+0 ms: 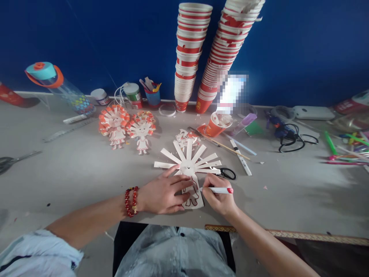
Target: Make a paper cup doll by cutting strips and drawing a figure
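Flat on the table lies a white paper cutout (pixel 187 167), with strips fanned out around a round centre. Its lower part bears a small figure drawn in dark red lines (pixel 191 198). My left hand (pixel 164 192) rests across the left side of the cutout, palm down with its fingers stretched out. In my right hand (pixel 220 196) is a white marker with a red end (pixel 221 190), its tip at the right edge of the drawn figure. Black-handled scissors (pixel 227 173) lie partly under the strips, just beyond my right hand.
Two finished-looking paper dolls (pixel 117 132) (pixel 142 140) lie left of centre. Paper scraps (pixel 187 138) are heaped behind the cutout. Tall stacks of paper cups (pixel 190 50) stand by the blue wall. A capped marker (pixel 241 157), a scrap-filled cup (pixel 217 127) and a bottle (pixel 66 92) are also around.
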The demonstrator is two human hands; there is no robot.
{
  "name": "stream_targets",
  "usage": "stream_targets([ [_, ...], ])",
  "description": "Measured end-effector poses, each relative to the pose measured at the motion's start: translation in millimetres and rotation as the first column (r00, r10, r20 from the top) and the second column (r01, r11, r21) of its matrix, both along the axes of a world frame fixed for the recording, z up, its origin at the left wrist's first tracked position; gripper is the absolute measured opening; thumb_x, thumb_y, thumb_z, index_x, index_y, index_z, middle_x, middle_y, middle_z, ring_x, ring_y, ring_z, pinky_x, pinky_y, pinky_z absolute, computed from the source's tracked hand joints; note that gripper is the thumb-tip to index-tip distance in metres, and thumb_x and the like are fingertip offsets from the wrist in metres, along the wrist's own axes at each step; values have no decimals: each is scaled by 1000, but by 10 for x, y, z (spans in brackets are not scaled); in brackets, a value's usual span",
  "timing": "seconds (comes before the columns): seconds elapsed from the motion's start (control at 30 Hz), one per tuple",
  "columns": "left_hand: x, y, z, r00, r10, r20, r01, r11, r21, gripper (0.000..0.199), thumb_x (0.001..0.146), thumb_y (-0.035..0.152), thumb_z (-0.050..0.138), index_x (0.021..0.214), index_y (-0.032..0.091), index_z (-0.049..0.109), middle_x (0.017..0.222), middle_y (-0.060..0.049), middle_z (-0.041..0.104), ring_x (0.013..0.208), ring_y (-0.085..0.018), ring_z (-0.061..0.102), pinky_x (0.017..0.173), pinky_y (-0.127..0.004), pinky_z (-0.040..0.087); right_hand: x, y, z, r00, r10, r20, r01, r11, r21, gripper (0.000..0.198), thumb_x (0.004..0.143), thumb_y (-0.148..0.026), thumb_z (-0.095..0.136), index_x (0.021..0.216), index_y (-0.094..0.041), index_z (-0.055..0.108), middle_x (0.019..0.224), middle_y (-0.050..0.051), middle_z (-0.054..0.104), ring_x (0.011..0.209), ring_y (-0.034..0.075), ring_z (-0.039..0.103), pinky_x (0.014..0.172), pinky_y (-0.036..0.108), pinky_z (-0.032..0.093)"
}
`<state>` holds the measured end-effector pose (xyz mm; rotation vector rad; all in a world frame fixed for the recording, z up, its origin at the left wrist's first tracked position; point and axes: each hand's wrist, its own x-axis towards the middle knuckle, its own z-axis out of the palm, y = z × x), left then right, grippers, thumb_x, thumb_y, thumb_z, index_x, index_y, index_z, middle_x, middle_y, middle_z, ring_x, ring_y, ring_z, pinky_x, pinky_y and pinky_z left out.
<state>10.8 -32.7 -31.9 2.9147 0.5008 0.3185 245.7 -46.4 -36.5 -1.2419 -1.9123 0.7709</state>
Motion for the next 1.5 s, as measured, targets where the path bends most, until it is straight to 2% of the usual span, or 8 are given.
stream_targets([
  [0.27,4,-5,2,1000,4,15,-4,1000,16,36,98,43,44,121,21,61,140,-12,52,132,-26,44,120,-58,7,12,-5,-26,999,42,-24,-42,999,8,16,71,-14,48,60,-23,39,50,-6,42,45,10,36,48,24,29],
  [1.33,8,-1,18,999,1,41,-1,1000,-3,33,96,41,50,117,20,63,139,-13,53,131,-27,45,120,-59,10,5,-9,-6,999,44,-6,-43,999,15,15,69,-15,48,59,-23,40,49,-6,43,44,11,37,46,24,30],
  [1.5,12,1,24,1000,1,21,-1,1000,-9,35,98,42,46,119,20,62,140,-12,53,132,-26,44,120,-59,8,7,-13,-8,999,43,2,-43,999,13,14,70,-15,48,60,-23,41,49,-6,44,44,10,38,47,24,30],
])
